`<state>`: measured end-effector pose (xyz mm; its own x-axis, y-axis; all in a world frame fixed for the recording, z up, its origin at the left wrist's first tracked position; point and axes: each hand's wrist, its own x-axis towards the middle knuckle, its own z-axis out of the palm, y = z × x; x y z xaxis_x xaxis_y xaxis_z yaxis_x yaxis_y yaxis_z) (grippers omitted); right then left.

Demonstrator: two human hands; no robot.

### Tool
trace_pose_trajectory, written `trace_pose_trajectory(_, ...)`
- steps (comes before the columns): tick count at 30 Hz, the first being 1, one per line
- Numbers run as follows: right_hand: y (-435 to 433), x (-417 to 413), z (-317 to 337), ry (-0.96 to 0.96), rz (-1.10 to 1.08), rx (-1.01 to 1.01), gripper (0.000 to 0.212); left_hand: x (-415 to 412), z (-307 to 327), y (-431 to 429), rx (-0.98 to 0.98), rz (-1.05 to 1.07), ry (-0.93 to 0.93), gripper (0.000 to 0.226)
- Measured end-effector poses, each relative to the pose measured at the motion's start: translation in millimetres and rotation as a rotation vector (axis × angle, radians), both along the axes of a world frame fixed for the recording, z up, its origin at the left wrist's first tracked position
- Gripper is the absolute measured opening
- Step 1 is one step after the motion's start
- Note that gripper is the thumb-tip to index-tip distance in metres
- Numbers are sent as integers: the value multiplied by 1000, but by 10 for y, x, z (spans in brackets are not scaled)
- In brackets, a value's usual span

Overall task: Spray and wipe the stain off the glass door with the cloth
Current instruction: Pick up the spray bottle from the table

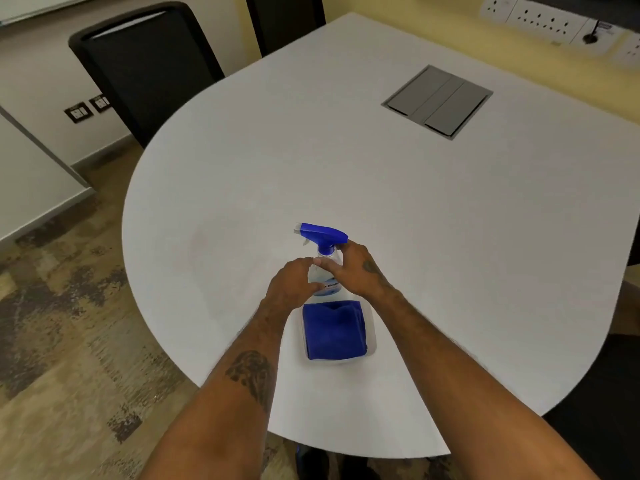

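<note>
A clear spray bottle with a blue trigger head stands upright on the white table, its nozzle pointing left. My right hand wraps the bottle's right side, thumb across its shoulder. My left hand is cupped against the bottle's left side, fingers curled onto it. Just in front of the bottle, a folded blue cloth lies in a shallow white tray. The bottle's lower body is hidden behind my hands. No glass door is in view.
A grey cable hatch is set into the table at the far right. A black chair stands at the table's far left edge. Wall sockets line the yellow wall behind. Patterned carpet lies to the left.
</note>
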<state>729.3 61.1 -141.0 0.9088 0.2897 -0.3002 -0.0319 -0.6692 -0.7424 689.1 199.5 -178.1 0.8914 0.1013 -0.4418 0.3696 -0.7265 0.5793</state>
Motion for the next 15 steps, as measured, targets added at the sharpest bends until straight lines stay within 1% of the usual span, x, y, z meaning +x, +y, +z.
trace_pose_trajectory(3, 0, 13, 17, -8, 11, 1, 52, 49, -30, -22, 29, 15, -6, 56)
trace_pose_trajectory(8, -34, 11, 132, -36, 16, -17, 48, 71, 48, -34, 41, 2, -18, 55)
trace_pose_trajectory(15, -31, -42, 639, -131, 39, -11, 43, 2, 550, -39, -14, -6, -105, 61)
